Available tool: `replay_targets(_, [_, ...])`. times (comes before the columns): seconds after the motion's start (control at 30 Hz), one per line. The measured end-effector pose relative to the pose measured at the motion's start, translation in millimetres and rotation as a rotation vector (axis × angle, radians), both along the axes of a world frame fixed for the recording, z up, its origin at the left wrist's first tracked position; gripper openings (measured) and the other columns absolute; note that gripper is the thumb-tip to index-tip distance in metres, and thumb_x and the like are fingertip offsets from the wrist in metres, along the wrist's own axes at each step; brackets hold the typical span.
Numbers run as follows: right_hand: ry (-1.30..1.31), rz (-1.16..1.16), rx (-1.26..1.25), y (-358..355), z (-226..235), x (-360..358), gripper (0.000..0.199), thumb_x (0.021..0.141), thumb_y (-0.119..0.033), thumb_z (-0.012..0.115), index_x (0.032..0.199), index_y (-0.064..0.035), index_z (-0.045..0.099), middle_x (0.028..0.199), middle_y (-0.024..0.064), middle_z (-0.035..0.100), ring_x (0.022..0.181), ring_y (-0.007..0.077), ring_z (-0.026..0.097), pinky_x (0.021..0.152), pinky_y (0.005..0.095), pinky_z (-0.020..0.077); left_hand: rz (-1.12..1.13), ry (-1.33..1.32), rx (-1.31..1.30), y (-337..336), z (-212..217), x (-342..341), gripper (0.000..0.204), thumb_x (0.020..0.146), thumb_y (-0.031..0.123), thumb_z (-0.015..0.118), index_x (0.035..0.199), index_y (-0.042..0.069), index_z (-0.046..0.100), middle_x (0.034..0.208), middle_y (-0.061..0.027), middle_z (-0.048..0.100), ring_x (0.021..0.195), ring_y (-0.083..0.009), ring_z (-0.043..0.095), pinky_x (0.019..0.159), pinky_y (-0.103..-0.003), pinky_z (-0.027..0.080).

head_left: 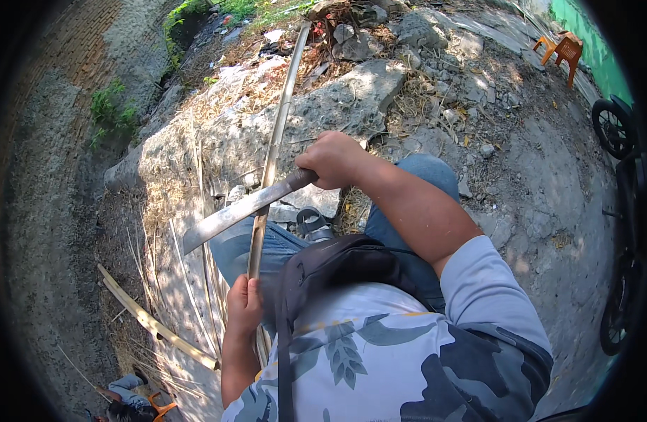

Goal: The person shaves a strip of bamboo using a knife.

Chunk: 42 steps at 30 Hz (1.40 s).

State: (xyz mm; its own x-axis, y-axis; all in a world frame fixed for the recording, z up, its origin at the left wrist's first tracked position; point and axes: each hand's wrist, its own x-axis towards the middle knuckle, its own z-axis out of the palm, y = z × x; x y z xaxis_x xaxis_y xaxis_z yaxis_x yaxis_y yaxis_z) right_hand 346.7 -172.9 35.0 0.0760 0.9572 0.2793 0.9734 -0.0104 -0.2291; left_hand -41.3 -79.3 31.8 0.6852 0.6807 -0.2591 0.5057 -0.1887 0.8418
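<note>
My left hand [244, 304] grips the near end of a long bamboo strip [275, 133] that runs away from me over a rough concrete slab [337, 105]. My right hand [332, 160] is closed on the handle of a big machete [239, 209]. Its flat steel blade lies across the strip, pointing down to the left. I sit with my knees in blue jeans on either side of the strip. A dark bag strap crosses my chest.
Split bamboo pieces [154, 325] and thin slivers lie on the ground at left. A brick wall [49, 105] rises at far left. An orange plastic chair [564, 49] stands at top right, a motorbike [622, 211] at right. Rubble and dry litter lie ahead.
</note>
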Motion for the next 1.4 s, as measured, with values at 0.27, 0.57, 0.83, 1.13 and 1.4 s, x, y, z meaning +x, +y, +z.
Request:
replay_targets(0.27, [0.15,-0.205,-0.142,-4,8,12,0.018,0.076,-0.022,0.072,0.093,-0.0187,0.072,0.088,0.0064,0.074,0.09,0.0305,0.073,0.081,0.046,0.0572,0.022,-0.002,-0.008,-3,4,-5,0.028,0.111,0.024,0.05,0.094,0.004,0.061,0.064,0.0037,0.051,0.057,-0.0041,0.046,0.052,-0.023,0.037])
replay_targets(0.57, [0.116,-0.214,-0.167,-1,0,13,0.022,0.074,-0.025,0.072,0.094,-0.0182,0.072,0.089,0.0079,0.074,0.088,0.0314,0.074,0.079,0.0478,0.0582,-0.007,-0.061,-0.03,-4,-7,-9,0.029,0.111,0.024,0.05,0.09,0.006,0.058,0.065,0.0047,0.05,0.056,-0.0035,0.043,0.052,-0.022,0.036])
replay_targets(0.83, [0.126,-0.215,-0.173,-2,3,12,0.021,0.073,-0.025,0.072,0.094,-0.018,0.073,0.09,0.0081,0.074,0.089,0.0314,0.073,0.079,0.0471,0.0581,0.019,-0.019,-0.071,-1,-8,-9,0.028,0.111,0.023,0.05,0.09,0.006,0.057,0.066,0.0042,0.052,0.057,-0.0037,0.045,0.05,-0.023,0.037])
replay_targets(1.13, [0.138,-0.226,-0.179,-2,2,12,0.022,0.074,-0.024,0.072,0.095,-0.0186,0.073,0.091,0.0077,0.074,0.091,0.0312,0.073,0.08,0.047,0.0576,0.012,-0.027,-0.058,-5,-2,-4,0.027,0.111,0.022,0.05,0.088,0.007,0.055,0.065,0.0049,0.05,0.056,-0.0031,0.043,0.05,-0.023,0.035])
replay_targets(1.4, [0.151,-0.221,-0.209,-1,3,12,0.022,0.074,-0.024,0.071,0.095,-0.0186,0.074,0.093,0.0074,0.074,0.093,0.0309,0.073,0.081,0.0472,0.0577,0.013,-0.021,-0.063,-7,-1,-3,0.029,0.111,0.022,0.051,0.085,0.008,0.052,0.064,0.0055,0.048,0.055,-0.0027,0.041,0.049,-0.023,0.034])
